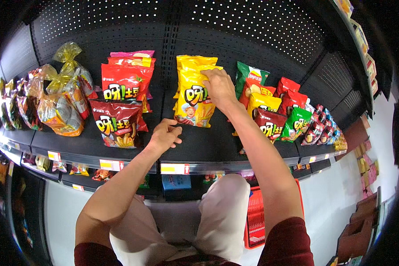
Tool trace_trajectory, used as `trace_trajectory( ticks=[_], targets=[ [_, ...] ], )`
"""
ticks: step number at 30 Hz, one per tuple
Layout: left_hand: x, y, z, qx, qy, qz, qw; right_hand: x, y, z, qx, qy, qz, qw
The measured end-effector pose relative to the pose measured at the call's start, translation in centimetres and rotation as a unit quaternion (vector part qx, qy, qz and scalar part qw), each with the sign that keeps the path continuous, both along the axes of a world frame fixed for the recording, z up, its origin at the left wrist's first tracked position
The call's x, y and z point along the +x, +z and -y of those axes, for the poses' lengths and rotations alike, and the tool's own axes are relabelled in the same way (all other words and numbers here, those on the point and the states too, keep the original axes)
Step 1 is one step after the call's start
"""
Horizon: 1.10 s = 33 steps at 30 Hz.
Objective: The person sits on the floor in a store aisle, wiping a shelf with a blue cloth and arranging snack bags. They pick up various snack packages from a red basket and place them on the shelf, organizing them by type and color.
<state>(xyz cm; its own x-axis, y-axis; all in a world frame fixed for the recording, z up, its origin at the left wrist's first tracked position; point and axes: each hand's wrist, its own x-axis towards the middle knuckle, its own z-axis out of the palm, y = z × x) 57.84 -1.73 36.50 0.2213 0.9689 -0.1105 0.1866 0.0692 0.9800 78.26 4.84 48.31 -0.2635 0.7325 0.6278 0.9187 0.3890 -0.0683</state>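
Note:
My right hand [221, 87] is at the upper right corner of the front yellow snack bag [193, 99], its fingers over the bag's top edge. The bag stands upright on the black shelf [189, 146], with more yellow bags [196, 60] close behind it. My left hand [166, 134] is just above the shelf, to the lower left of that bag, loosely curled with nothing in it. Left of this hand, a dark brown snack bag [114, 124] leans in front of red snack bags [128, 78].
Clear bags tied with yellow ribbon [61, 111] stand at left. Further right are a green Lay's bag [251, 74], a brown bag [269, 123] and a small green bag [297, 123]. Price tags [175, 168] line the shelf edge. A red basket [256, 216] sits by my knee.

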Motion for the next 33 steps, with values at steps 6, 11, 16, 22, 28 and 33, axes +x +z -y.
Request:
trace_trajectory(
  ticks=[6, 11, 16, 22, 28, 33],
  targets=[
    [-0.9, -0.7, -0.4, -0.009, 0.002, 0.052, 0.999, 0.9, 3.0, 6.3, -0.031, 0.042, -0.076, 0.996],
    [-1.5, -0.3, 0.3, -0.004, -0.029, 0.049, 0.998, 7.4, 6.3, 16.3, 0.011, 0.062, -0.186, 0.981],
    [-2.2, -0.4, 0.6, 0.009, -0.062, 0.007, 0.998, 16.0, 5.6, 27.8, -0.052, -0.082, -0.298, 0.949],
    [-0.1, 1.1, 2.2, -0.003, -0.098, -0.016, 0.995, 22.9, -1.6, 39.6, -0.082, -0.275, -0.291, 0.913],
    [0.9, -0.2, 1.2, 0.003, -0.112, -0.052, 0.992, 32.7, -18.7, 45.5, -0.087, -0.403, -0.271, 0.87],
    [1.3, -0.5, 1.6, 0.02, -0.1, -0.057, 0.993, 39.0, -30.9, 47.5, -0.147, -0.537, -0.213, 0.803]
  ],
)
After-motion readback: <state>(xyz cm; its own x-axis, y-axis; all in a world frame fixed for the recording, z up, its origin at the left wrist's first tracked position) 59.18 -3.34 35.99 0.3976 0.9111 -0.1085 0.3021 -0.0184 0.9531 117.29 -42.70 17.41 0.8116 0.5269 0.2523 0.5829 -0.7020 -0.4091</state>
